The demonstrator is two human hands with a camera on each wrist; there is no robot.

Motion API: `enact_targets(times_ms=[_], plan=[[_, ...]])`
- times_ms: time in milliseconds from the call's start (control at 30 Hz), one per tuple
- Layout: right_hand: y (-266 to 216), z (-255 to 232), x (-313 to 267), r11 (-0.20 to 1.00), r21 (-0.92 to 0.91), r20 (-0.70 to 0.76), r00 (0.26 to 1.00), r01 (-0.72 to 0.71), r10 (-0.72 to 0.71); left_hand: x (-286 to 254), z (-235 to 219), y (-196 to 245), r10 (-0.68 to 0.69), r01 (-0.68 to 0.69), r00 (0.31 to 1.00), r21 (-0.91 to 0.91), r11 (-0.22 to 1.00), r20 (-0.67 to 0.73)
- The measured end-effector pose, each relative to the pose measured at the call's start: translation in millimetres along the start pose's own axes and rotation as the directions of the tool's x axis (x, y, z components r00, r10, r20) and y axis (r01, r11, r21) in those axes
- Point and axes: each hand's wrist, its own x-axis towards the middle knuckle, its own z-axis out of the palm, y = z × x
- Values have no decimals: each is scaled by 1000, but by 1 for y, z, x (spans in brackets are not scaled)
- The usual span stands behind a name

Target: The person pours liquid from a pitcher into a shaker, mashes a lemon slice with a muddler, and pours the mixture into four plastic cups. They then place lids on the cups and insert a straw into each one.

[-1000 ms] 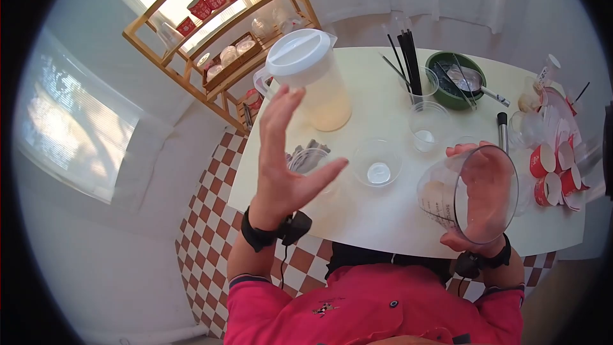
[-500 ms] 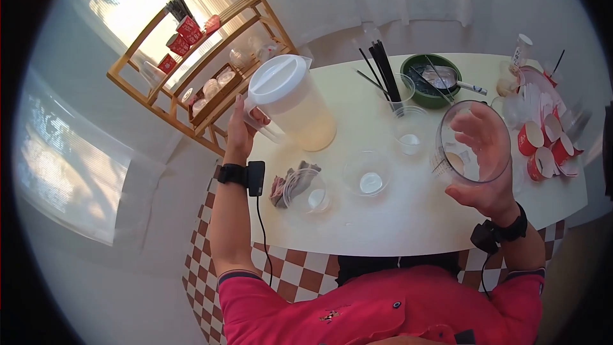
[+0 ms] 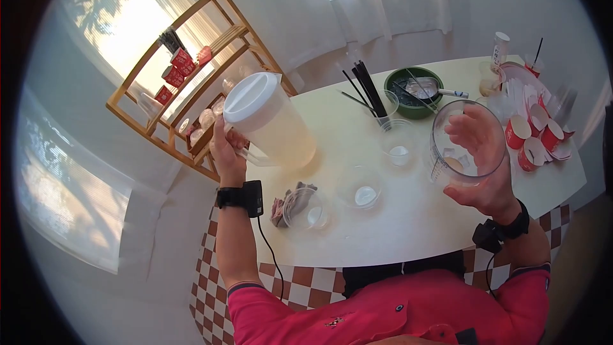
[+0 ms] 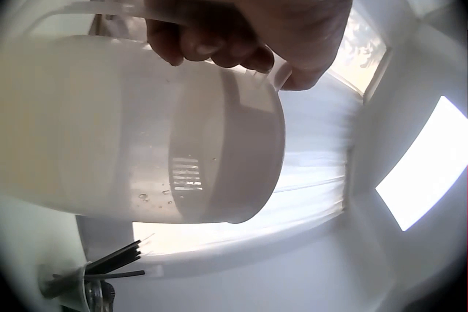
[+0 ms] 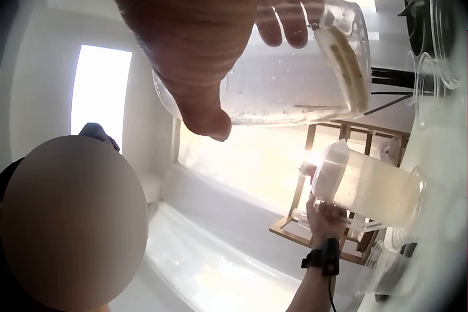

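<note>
In the head view my left hand point(image 3: 228, 153) grips the handle of a large translucent pitcher point(image 3: 281, 129) at the left side of the table. The pitcher has a white lid point(image 3: 249, 97) and pale yellow liquid inside, and it leans in the head view. My right hand point(image 3: 488, 182) holds a clear measuring cup point(image 3: 439, 163) with printed marks, fingers and thumb around its side. Clear chunks and a yellowish piece show at the bottom of the cup. In the right wrist view that piece point(image 5: 344, 67) is pale yellow with dark spots.
A clear cup point(image 3: 300, 214) lies near a grey cloth point(image 3: 279, 212). Another clear cup point(image 3: 361, 188) stands mid-table. Behind are black straws point(image 3: 371, 92) in a cup and a green bowl point(image 3: 415, 112). Red paper cups point(image 3: 518, 129) crowd the right. A wooden shelf point(image 3: 137, 129) stands beyond.
My left hand has gone from raised and empty to the pitcher's handle, and the pitcher has shifted toward me. My right hand has turned the measuring cup more upright.
</note>
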Motion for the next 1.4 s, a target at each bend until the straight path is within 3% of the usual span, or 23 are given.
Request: enact_targets(times_ms=[67,167,267,367,500,633,833,1067,1233,1400], plan=[[0,3,3,1000,4,25,1000,7,-7,-1,-2,22,30,-29,998,24,999,-48],[-3,9,8,1000,1,60,998,7,-8,-15,5,69,164,-170,985,193,966,47],[-11,18,16,1000,1,100,995,10,-10,-22,-4,112,135,-170,980,258,951,146],[-13,30,24,999,0,181,983,40,-40,-38,-11,145,96,-142,983,316,938,157],[-17,48,28,1000,5,299,954,25,-25,-76,-3,165,139,-200,976,451,870,165],[-14,61,20,1000,22,381,925,-2,-7,-114,25,151,314,-408,913,548,730,261],[-6,66,1,999,33,398,918,-17,3,-131,31,183,38,-321,909,640,698,415],[1,65,-12,998,49,383,923,27,-44,-149,58,188,37,-353,912,738,576,408],[2,63,-18,998,60,381,923,24,-45,-155,64,200,-42,-350,902,786,510,429],[8,66,-26,996,59,365,928,60,-77,-166,63,211,-3,-389,908,847,363,419]])
